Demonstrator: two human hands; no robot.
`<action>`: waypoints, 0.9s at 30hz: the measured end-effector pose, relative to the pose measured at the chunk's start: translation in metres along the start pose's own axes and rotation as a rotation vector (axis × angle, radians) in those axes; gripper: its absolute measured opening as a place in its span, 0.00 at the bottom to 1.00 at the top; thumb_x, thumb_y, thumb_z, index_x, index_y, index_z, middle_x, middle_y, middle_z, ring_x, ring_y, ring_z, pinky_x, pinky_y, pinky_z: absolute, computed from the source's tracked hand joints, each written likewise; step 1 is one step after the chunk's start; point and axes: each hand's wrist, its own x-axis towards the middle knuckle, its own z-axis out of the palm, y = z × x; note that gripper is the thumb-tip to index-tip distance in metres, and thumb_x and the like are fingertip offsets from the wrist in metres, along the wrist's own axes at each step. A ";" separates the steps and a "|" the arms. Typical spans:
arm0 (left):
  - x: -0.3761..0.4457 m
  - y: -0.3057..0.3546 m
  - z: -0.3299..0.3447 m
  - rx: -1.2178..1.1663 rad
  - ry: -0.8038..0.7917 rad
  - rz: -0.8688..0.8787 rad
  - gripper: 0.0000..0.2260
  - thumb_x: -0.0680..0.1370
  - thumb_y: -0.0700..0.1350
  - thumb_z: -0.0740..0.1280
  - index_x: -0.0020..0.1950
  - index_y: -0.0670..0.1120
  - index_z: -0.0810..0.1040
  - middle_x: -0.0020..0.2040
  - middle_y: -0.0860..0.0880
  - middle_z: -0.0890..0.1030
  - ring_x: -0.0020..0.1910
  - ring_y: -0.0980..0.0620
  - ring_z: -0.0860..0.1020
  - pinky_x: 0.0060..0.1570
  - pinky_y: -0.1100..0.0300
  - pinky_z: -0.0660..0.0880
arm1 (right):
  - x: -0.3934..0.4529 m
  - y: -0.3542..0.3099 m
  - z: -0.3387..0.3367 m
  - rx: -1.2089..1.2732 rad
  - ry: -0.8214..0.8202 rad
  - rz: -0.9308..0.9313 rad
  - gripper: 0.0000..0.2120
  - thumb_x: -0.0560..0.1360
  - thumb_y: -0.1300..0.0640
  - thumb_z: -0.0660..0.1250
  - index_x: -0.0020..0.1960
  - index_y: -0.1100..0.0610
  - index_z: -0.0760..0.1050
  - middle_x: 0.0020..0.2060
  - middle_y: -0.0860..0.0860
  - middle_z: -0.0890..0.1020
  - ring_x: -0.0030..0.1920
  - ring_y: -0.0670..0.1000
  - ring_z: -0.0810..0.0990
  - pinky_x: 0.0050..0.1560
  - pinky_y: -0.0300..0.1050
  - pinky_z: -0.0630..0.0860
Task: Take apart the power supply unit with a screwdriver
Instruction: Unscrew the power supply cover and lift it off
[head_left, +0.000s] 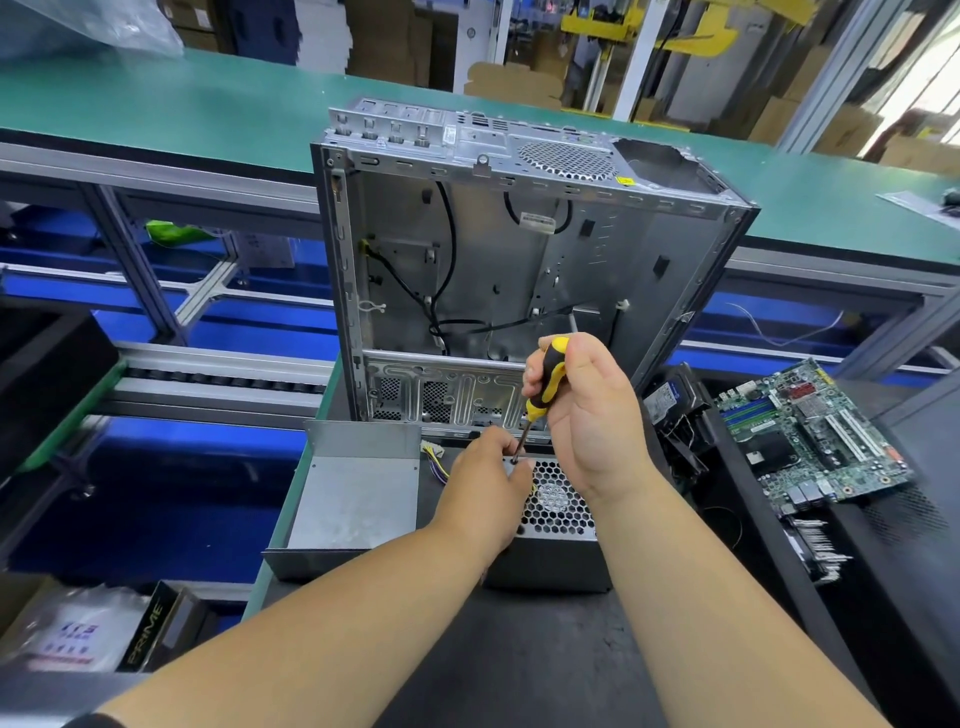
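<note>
The power supply unit (550, 519) sits on the dark mat (545, 665) just in front of the open computer case (493, 260), honeycomb fan grille up, so its top corner screws face the person. The right hand (587, 415) is curled round the yellow-and-black screwdriver (543, 387), which stands nearly upright with its tip down at the unit's far corner, probably on 1 screw there. The left hand (488, 483) rests on the unit's top beside the tip, fingers bent close to the shaft, likely steadying both unit and blade; whether they pinch the shaft or the screw I cannot tell.

Left of the unit, touching or nearly so, lies a grey sheet-metal cover (358, 499) with raised edges; some wires (435, 460) run between the 2. Right of the unit, well apart, a motherboard (815, 431) lies tilted, with a hard drive (667, 397) nearer. The case stands close behind the unit, so the handle has little room to lean that way. The freest room is the bare mat in front of the unit, between the forearms.
</note>
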 end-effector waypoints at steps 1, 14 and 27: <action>0.000 0.000 0.000 0.003 0.003 0.003 0.03 0.81 0.48 0.63 0.48 0.52 0.70 0.49 0.47 0.76 0.39 0.49 0.71 0.43 0.44 0.80 | 0.000 0.001 0.001 0.003 -0.015 -0.005 0.13 0.80 0.50 0.56 0.48 0.57 0.74 0.35 0.51 0.77 0.37 0.50 0.72 0.43 0.46 0.69; 0.001 0.001 -0.001 -0.018 0.017 -0.014 0.08 0.80 0.49 0.64 0.44 0.54 0.68 0.46 0.48 0.75 0.37 0.49 0.72 0.40 0.43 0.81 | 0.002 -0.002 -0.001 0.020 -0.019 0.032 0.09 0.80 0.49 0.59 0.44 0.54 0.70 0.39 0.49 0.78 0.36 0.50 0.73 0.41 0.44 0.70; -0.001 0.001 -0.001 -0.021 0.018 -0.021 0.08 0.80 0.50 0.64 0.43 0.54 0.68 0.45 0.49 0.74 0.36 0.48 0.74 0.38 0.42 0.81 | 0.008 -0.002 0.009 0.009 -0.060 0.079 0.19 0.80 0.43 0.55 0.42 0.54 0.75 0.31 0.51 0.73 0.33 0.49 0.69 0.38 0.43 0.68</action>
